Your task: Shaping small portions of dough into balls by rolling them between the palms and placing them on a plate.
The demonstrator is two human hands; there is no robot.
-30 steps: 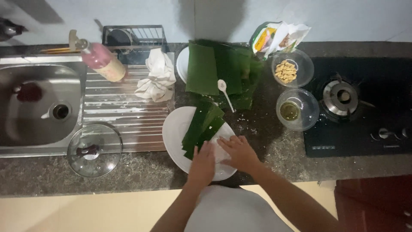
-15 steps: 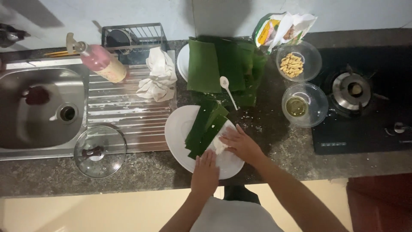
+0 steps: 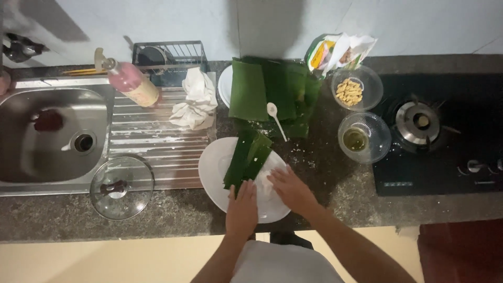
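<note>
A steel sink [image 3: 31, 141] is sitting at the far left of the stone desk [image 3: 173, 215], with a dark red thing lying in its basin near the drain. A glass lid [image 3: 121, 187] is lying on the desk edge just in front of the ridged drainboard [image 3: 157, 147]. A pink bottle [image 3: 131, 84] is lying tilted on the drainboard's back corner, and a crumpled white cloth [image 3: 195, 102] is resting beside it, in front of a wire rack [image 3: 170, 52].

A white plate [image 3: 215, 167] is sitting near the desk's front edge, carrying a folded green leaf [image 3: 246, 157] that is lying at a slant across it. The left hand [image 3: 242, 209] is lying flat on the plate's near part, fingers stretched out and released, tips touching the leaf's lower end. The right hand [image 3: 291, 188] is resting just beside it on the plate's right side, fingers spread and pressing down on something white; it is grasping nothing that I can make out.

Behind the plate, a stack of leaves [image 3: 262, 89] is lying over a second plate, with a white spoon [image 3: 275, 118] on top. Further right, a bowl of nuts [image 3: 356, 89] is standing in front of an open packet [image 3: 335, 52], and a glass bowl [image 3: 364, 139] holding yellowish liquid is standing near it. A black stove [image 3: 445, 157] is filling the right end.
</note>
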